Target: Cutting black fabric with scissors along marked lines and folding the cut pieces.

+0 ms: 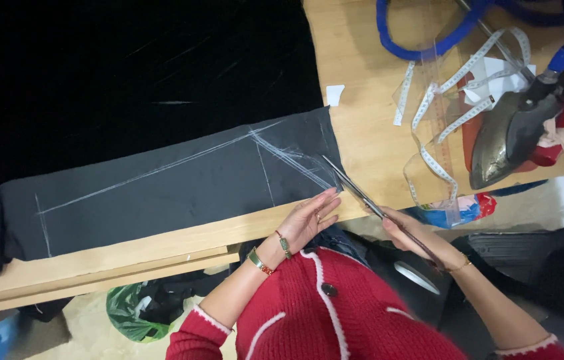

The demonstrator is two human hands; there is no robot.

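Dark grey fabric (162,190), chalk-marked, lies along the near edge of the wooden table (362,120). The left hand (309,217) rests flat, fingers extended and holding nothing, on the fabric's right end. The right hand (412,233) is closed round the handles of the scissors (352,187). Their long axis runs diagonally from that hand up-left, tips reaching the fabric's right edge, just beside the left fingers.
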